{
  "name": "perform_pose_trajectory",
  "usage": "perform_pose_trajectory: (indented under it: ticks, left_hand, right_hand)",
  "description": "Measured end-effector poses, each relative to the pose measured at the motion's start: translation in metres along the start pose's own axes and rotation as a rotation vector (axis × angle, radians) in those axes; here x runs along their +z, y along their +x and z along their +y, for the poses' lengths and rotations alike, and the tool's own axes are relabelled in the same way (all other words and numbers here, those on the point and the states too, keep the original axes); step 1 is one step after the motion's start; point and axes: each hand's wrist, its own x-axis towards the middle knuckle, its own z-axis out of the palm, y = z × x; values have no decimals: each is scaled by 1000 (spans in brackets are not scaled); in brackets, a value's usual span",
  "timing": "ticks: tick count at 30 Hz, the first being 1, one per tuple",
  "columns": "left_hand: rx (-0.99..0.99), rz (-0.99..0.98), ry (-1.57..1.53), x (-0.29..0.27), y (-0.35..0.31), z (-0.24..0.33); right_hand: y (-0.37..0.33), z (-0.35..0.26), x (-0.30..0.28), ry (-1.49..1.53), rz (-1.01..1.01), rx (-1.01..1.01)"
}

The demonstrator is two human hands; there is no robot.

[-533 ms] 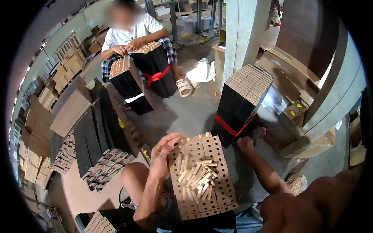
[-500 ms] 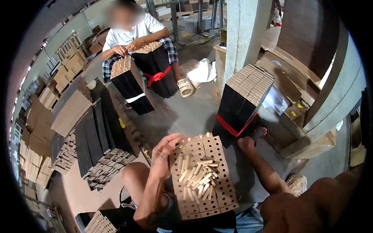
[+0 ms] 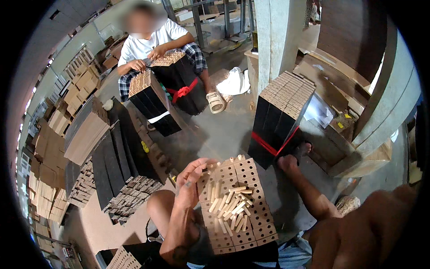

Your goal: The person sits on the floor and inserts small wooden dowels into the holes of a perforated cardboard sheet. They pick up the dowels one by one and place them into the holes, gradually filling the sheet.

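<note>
A block of stacked wooden pieces with rows of round holes point(image 3: 251, 226) rests on my lap, its holed face up. A loose pile of short wooden dowels point(image 3: 233, 207) lies on that face. Two dowels point(image 3: 236, 158) stand in holes at the far edge. My left hand point(image 3: 190, 179) is at the block's far left corner, fingertips pinched on a small dowel over a hole. My right hand is out of sight; only a bare arm or shoulder point(image 3: 371, 228) fills the lower right. My bare right leg point(image 3: 309, 197) stretches forward beside the block.
A black bundle of wooden pieces with a red strap point(image 3: 280, 121) stands just ahead by my foot. Another person point(image 3: 152, 40) sits farther off, handling two similar black bundles point(image 3: 152, 101). Stacks of dark boards point(image 3: 112, 157) lie at left, a concrete pillar point(image 3: 275, 36) ahead.
My left hand has shifted slightly at the block's far left corner. The other person's hands stay on their bundles.
</note>
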Motion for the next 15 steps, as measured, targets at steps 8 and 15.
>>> perform_pose_trajectory:
  ticks: [8, 15]
  left_hand:
    - [-34, -45, 100, -2, 17, -20]
    - [-35, -33, -6, 8, 1, 1]
  right_hand:
    - [8, -383, -117, 336, -70, 228]
    - [19, -403, -118, -33, -605, -553]
